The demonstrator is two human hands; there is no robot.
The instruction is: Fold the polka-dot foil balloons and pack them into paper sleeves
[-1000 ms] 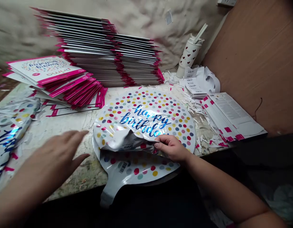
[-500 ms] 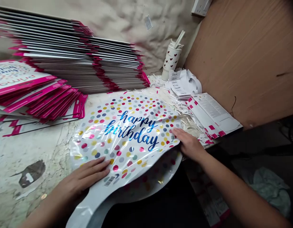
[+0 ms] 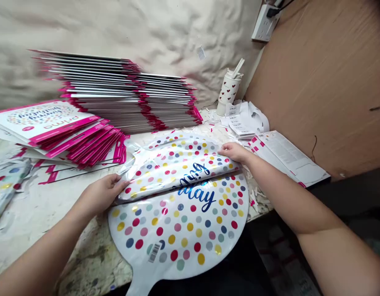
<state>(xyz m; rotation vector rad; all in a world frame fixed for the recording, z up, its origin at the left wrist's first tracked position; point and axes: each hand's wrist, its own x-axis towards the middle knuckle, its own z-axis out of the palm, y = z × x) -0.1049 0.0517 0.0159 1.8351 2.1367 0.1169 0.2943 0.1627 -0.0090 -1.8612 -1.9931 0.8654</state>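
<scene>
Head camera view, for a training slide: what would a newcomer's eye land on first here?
The large white foil balloon with coloured dots and blue lettering lies front and centre, its upper part folded over, with the left hand and right hand on the fold. Behind it rises a tall stack of pink-edged packaged cards.

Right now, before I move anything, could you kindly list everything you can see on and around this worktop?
worktop: one, mottled pale stone, under everything
foil balloon: one, white with multicoloured dots and blue lettering, folded over itself, front centre
second foil balloon: one, dotted, partly in view, left edge
fanned balloon packs: many, white with pink edges, left
tall pack stack: many, grey with pink edges, against the wall
tumbler: one, white with red hearts, white straw, back right
barcode labels: several, white, beside tumbler
printed sheets: a pile, white with pink marks, right
wall socket: one, white, upper right
wooden board: one, brown, right
left hand: on the fold's left end
right hand: on the fold's right end
</scene>
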